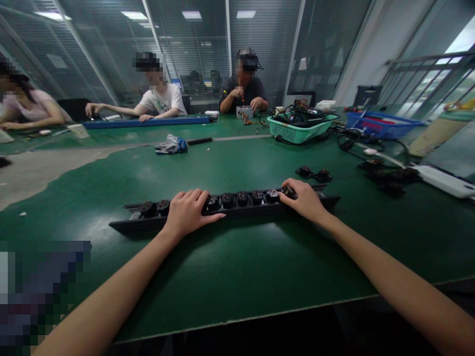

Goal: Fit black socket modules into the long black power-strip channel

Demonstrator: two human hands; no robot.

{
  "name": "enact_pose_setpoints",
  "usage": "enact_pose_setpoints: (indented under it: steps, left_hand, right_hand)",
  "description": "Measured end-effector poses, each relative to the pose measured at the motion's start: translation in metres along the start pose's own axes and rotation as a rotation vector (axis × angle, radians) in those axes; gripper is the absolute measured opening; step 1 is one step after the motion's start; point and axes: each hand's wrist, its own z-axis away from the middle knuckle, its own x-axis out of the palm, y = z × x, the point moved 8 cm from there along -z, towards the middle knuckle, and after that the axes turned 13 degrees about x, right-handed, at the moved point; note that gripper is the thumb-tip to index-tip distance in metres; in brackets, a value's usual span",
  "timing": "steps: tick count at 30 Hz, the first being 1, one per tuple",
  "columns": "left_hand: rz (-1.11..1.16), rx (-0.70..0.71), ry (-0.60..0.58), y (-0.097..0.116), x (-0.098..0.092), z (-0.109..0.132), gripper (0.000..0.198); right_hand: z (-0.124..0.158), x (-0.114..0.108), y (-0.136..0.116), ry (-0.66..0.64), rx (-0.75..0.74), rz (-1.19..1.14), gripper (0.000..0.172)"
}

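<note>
Left hand (189, 211) spread flat on stiff, probably light socket rail (241, 203); right hand (302, 200) at three o'clock, grip unclear; best held by its ends

Counter (230, 267) is open in front of the black strip (230, 205) and behind it towards the gloves (171, 145). Right side blocked: two loose sockets (313, 173), cable tangle (386, 178), probably more parts inside.
</note>
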Motion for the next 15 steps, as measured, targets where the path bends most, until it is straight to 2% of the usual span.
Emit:
enact_pose_setpoints:
  steps: [15]
  left_hand:
    - [0.011,-0.003,0.001,-0.0011,0.0001,-0.0003,0.070]
  right_hand:
    - [-0.0015,-0.0046,0.0010,0.011,0.013,-0.024,0.016]
